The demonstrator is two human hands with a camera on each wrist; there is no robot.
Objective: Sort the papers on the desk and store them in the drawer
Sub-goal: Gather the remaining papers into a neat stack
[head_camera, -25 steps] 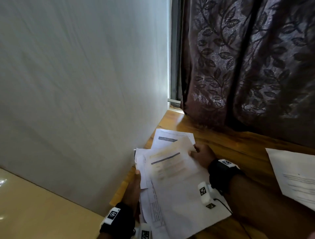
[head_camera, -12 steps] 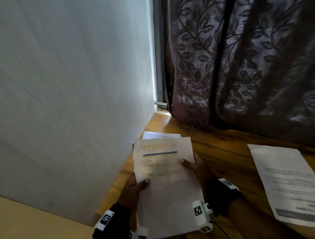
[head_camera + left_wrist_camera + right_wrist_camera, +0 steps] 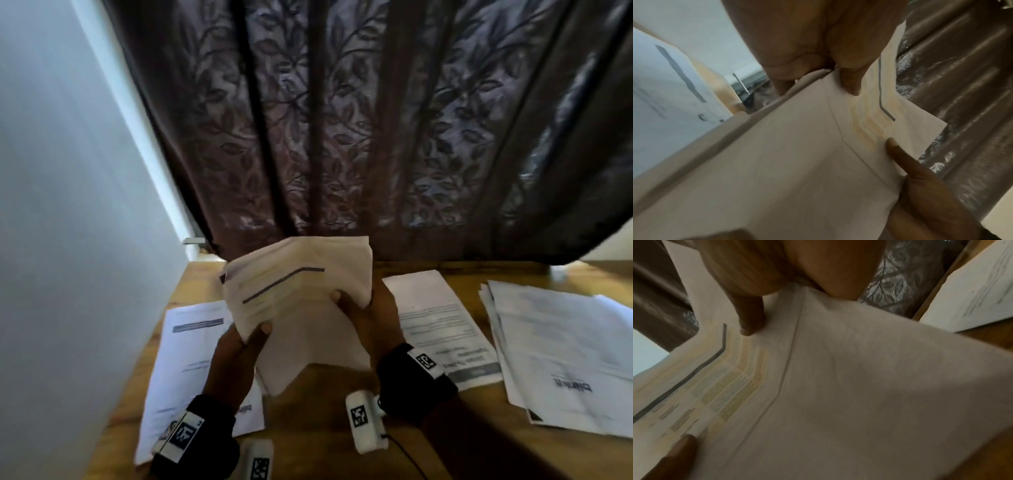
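Both hands hold a stack of white papers (image 3: 301, 291) lifted off the wooden desk (image 3: 325, 425), its top sheet printed with a dark bar and yellow blocks (image 3: 729, 386). My left hand (image 3: 239, 346) grips the stack's left edge, thumb on top (image 3: 851, 78). My right hand (image 3: 366, 308) grips the right edge, thumb across the sheet (image 3: 750, 318). One printed sheet (image 3: 191, 356) lies flat on the desk under the left hand. Another sheet (image 3: 442, 325) lies right of the right hand. A further pile of papers (image 3: 568, 353) lies at the far right. No drawer is in view.
A dark leaf-patterned curtain (image 3: 359, 130) hangs along the desk's back edge. A white wall (image 3: 68, 205) borders the desk on the left. Bare wood shows at the front between my wrists.
The stack has been lifted and swung right toward the desk's middle, leaving one sheet on the desk at the left. The view has turned right, showing more papers.
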